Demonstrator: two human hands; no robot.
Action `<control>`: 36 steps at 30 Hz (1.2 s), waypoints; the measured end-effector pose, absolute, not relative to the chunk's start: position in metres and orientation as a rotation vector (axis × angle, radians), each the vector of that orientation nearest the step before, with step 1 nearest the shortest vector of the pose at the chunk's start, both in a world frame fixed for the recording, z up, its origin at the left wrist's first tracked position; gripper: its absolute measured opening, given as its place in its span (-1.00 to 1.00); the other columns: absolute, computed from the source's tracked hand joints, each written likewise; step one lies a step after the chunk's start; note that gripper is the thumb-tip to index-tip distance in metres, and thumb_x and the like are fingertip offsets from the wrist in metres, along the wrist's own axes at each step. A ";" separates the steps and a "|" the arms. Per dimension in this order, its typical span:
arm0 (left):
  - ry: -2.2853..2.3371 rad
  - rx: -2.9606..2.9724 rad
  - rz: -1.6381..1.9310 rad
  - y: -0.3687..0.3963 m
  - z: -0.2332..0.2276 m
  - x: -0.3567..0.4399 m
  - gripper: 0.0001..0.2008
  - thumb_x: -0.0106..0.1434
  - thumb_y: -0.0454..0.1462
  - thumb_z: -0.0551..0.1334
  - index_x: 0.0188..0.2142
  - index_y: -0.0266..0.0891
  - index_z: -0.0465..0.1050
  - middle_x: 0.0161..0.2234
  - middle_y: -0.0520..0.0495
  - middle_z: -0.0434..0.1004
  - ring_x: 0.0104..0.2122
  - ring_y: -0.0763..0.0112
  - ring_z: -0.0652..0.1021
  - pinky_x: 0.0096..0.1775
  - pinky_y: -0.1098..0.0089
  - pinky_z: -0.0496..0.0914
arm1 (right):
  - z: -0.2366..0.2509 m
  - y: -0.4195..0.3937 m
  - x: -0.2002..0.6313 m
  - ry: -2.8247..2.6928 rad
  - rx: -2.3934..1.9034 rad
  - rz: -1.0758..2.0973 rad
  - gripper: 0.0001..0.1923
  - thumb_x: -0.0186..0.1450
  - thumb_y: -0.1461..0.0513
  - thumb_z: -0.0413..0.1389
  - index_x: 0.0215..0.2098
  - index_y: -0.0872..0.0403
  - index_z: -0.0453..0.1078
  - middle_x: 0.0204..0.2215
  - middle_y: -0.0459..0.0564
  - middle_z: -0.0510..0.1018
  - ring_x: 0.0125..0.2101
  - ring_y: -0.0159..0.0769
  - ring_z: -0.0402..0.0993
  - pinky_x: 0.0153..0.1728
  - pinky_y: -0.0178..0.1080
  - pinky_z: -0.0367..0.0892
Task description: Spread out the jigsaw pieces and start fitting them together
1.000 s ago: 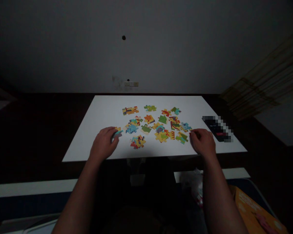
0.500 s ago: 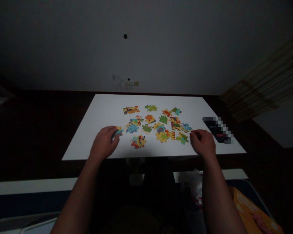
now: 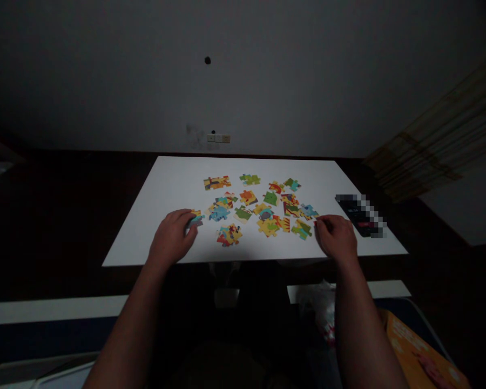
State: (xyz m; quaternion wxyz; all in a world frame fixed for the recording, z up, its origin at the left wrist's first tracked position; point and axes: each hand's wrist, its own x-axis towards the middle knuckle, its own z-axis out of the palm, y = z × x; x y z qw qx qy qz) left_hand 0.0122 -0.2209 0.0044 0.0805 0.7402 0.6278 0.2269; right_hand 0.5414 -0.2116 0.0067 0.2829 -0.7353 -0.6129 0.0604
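Dim room, plain grey wall [image 3: 291,92] beyond the tabletop, a pale socket plate [image 3: 218,139] low on it; striped fabric curtain [image 3: 425,135] past the tabletop's far right corner. Tabletop [image 3: 149,194]: white, smooth, rectangular, matt in the low light. Jigsaw pieces [image 3: 243,214]: flat, knobbed and notched, printed in green, yellow, orange, red and blue; spread over the tabletop's middle, some overlapping, others apart. Left hand [image 3: 172,236], at the tabletop's near left: thumb and fingers curled about a teal, yellow and grey piece [image 3: 196,219]; cannot tell whether clamped. Right hand [image 3: 337,236], at the tabletop's near right: fingertips bunched together at a small red edge [image 3: 316,222]; grip cannot be told. Phone [image 3: 353,212], dark and slab-shaped, partly pixelated, along the tabletop's right side. Below the tabletop's near right: crinkled clear plastic bag [image 3: 324,305]; orange printed box [image 3: 409,346].
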 end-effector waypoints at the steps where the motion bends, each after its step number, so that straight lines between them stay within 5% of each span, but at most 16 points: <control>1: 1.879 2.212 0.676 -0.221 0.005 0.012 -0.55 0.59 -0.11 0.23 0.30 -0.16 0.75 0.40 -0.35 0.78 0.42 -0.24 0.67 0.53 -0.25 0.54 | 0.008 -0.212 0.540 -1.638 -1.969 0.170 -0.66 0.53 0.01 0.12 -0.08 -0.15 0.76 0.10 0.38 0.80 0.21 0.47 0.65 0.38 0.47 0.48; 36: 1.872 2.197 0.709 -0.222 0.006 0.013 -0.58 0.59 -0.11 0.23 0.26 -0.13 0.75 0.39 -0.35 0.78 0.41 -0.28 0.68 0.51 -0.34 0.56 | -0.005 -0.210 0.548 -1.646 -1.944 0.107 -0.70 0.55 0.03 0.15 -0.07 -0.04 0.70 0.06 0.34 0.79 0.14 0.31 0.64 0.35 0.33 0.51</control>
